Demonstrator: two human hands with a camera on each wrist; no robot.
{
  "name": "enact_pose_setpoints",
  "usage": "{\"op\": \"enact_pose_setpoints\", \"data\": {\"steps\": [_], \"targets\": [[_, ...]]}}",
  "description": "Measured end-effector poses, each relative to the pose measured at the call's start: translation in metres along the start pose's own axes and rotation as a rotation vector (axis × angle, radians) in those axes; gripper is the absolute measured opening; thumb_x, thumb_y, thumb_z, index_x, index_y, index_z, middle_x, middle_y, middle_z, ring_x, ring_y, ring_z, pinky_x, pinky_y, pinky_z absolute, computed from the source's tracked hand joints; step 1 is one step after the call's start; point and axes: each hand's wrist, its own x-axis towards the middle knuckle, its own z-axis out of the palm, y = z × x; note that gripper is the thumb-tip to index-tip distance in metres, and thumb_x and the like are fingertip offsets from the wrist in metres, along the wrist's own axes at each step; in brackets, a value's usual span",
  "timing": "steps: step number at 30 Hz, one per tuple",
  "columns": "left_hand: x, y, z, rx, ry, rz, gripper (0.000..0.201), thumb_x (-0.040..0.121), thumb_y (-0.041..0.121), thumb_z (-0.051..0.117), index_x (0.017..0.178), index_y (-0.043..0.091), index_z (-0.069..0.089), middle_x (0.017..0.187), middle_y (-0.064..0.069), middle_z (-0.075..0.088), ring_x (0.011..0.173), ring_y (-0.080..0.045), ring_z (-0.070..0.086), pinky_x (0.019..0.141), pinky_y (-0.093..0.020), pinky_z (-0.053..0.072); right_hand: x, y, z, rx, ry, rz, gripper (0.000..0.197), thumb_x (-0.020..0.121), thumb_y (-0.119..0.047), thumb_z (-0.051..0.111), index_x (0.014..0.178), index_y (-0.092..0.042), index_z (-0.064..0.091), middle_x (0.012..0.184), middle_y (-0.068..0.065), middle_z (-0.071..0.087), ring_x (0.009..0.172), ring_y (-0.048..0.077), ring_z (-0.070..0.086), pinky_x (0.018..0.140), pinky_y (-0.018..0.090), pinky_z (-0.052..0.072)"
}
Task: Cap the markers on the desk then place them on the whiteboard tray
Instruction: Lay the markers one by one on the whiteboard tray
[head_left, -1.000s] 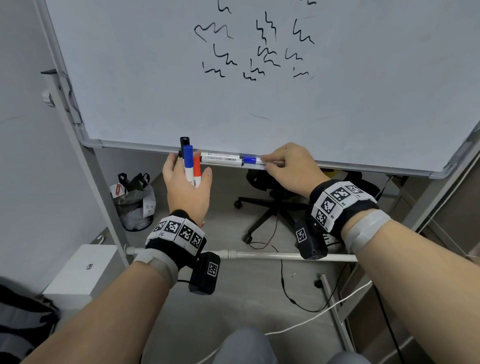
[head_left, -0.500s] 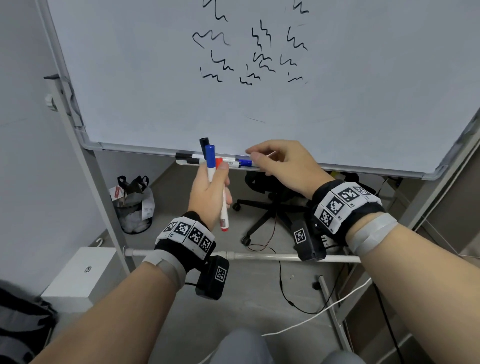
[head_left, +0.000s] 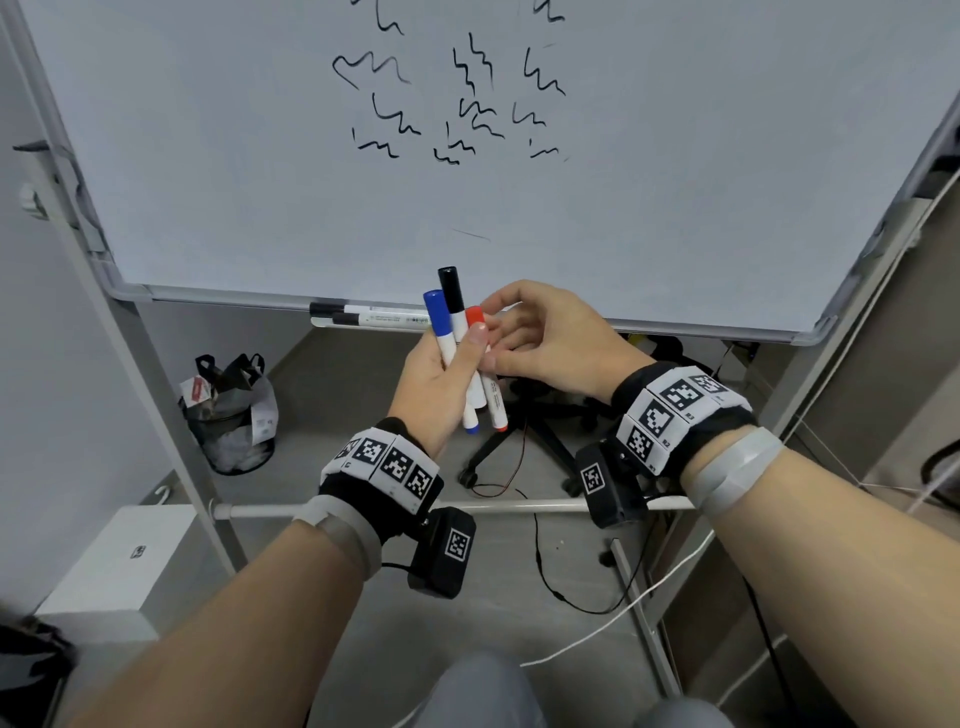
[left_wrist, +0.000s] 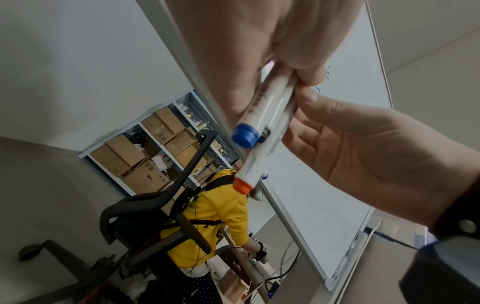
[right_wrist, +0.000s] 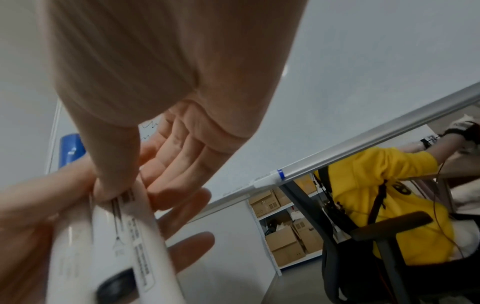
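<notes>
My left hand (head_left: 441, 369) grips a bundle of three capped markers, caps up: blue marker (head_left: 439, 325), black marker (head_left: 451, 291) and red marker (head_left: 493, 402). My right hand (head_left: 545, 338) meets the bundle from the right, thumb and fingers pinching the red marker near its cap. In the left wrist view the blue marker's butt (left_wrist: 245, 136) and the red marker's butt (left_wrist: 242, 186) point at the camera. The right wrist view shows my thumb pressed on a white barrel (right_wrist: 140, 236). Two black-capped markers (head_left: 363, 316) lie on the whiteboard tray (head_left: 675, 327).
The whiteboard (head_left: 623, 182) carries black scribbles. Under it are a bin with a bag (head_left: 228, 415), an office chair base (head_left: 535, 436), the stand's crossbar (head_left: 519, 505), loose cables and a white box (head_left: 119, 561). A person in yellow (left_wrist: 215, 216) sits behind the board.
My right hand left the tray and came to the bundle. My left hand carried the three markers right, toward the right hand, and tipped them.
</notes>
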Motion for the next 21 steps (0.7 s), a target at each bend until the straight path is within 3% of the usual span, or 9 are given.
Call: {"op": "enact_pose_setpoints", "data": {"steps": [4,7,8,10,12,15,17,19,21], "targets": [[-0.002,0.006,-0.001,0.031,-0.015,0.010,0.036,0.105,0.034,0.053,0.135,0.016,0.061,0.129,-0.008,0.071,0.121,-0.025,0.068,0.102,-0.058,0.052,0.004,-0.002,0.002,0.011,0.056,-0.014,0.047,0.079,-0.012,0.088,0.118,-0.019,0.062,0.097,0.005,0.079,0.083,0.028,0.079,0.084,0.036,0.065],[-0.001,0.008,-0.010,0.145,0.092,0.026,0.031,0.106,0.033,0.050,0.132,0.023,0.065,0.122,-0.003,0.072,0.107,-0.018,0.073,0.093,-0.046,0.061,0.014,0.002,-0.004,-0.062,0.223,-0.078,0.033,0.083,-0.014,0.083,0.114,-0.018,0.071,0.099,0.004,0.079,0.088,0.027,0.077,0.088,0.037,0.064],[-0.001,0.008,-0.013,0.188,0.135,0.042,0.030,0.106,0.036,0.049,0.130,0.027,0.066,0.119,0.000,0.071,0.101,-0.016,0.073,0.090,-0.043,0.062,0.017,0.005,-0.007,-0.121,0.272,-0.105,0.030,0.085,-0.015,0.081,0.113,-0.020,0.074,0.100,0.001,0.078,0.088,0.023,0.076,0.087,0.034,0.063],[0.001,0.009,-0.018,0.247,0.203,0.055,0.032,0.105,0.045,0.047,0.130,0.035,0.064,0.110,0.003,0.069,0.088,-0.015,0.072,0.081,-0.040,0.065,0.020,0.008,-0.013,-0.273,0.319,-0.128,0.029,0.090,-0.016,0.075,0.117,-0.026,0.077,0.103,-0.010,0.076,0.088,0.010,0.072,0.081,0.019,0.053],[0.003,0.008,-0.023,0.267,0.227,0.039,0.034,0.104,0.050,0.045,0.132,0.040,0.061,0.094,-0.002,0.067,0.071,-0.016,0.067,0.068,-0.037,0.065,0.022,0.010,-0.014,-0.396,0.313,-0.118,0.029,0.094,-0.019,0.072,0.121,-0.029,0.078,0.106,-0.013,0.073,0.089,0.004,0.068,0.076,0.008,0.041],[0.005,0.005,-0.026,0.270,0.221,0.042,0.032,0.105,0.048,0.044,0.131,0.037,0.059,0.074,0.000,0.054,0.053,-0.010,0.048,0.045,-0.028,0.049,0.027,0.016,-0.012,-0.444,0.290,-0.076,0.029,0.092,-0.017,0.076,0.120,-0.024,0.079,0.106,-0.006,0.077,0.092,0.005,0.069,0.073,-0.002,0.037],[0.007,0.002,-0.028,0.262,0.227,0.038,0.027,0.106,0.043,0.045,0.125,0.030,0.059,0.072,0.003,0.049,0.051,-0.007,0.041,0.044,-0.021,0.039,0.029,0.019,-0.010,-0.468,0.276,-0.045,0.024,0.090,-0.017,0.079,0.113,-0.023,0.081,0.102,-0.006,0.079,0.090,0.005,0.068,0.071,-0.005,0.037],[0.010,0.000,-0.029,0.238,0.219,0.013,0.022,0.106,0.039,0.046,0.120,0.027,0.057,0.074,-0.001,0.050,0.050,-0.007,0.040,0.043,-0.021,0.035,0.031,0.022,-0.007,-0.489,0.267,-0.032,0.022,0.090,-0.019,0.079,0.111,-0.024,0.082,0.099,-0.007,0.078,0.092,0.007,0.067,0.073,-0.001,0.036],[0.011,0.000,-0.029,0.228,0.190,0.001,0.018,0.106,0.035,0.047,0.119,0.028,0.058,0.076,-0.007,0.051,0.048,-0.010,0.039,0.040,-0.022,0.033,0.032,0.024,-0.004,-0.492,0.264,-0.015,0.022,0.091,-0.020,0.078,0.112,-0.025,0.082,0.098,-0.008,0.076,0.093,0.010,0.064,0.075,0.011,0.040]]}}
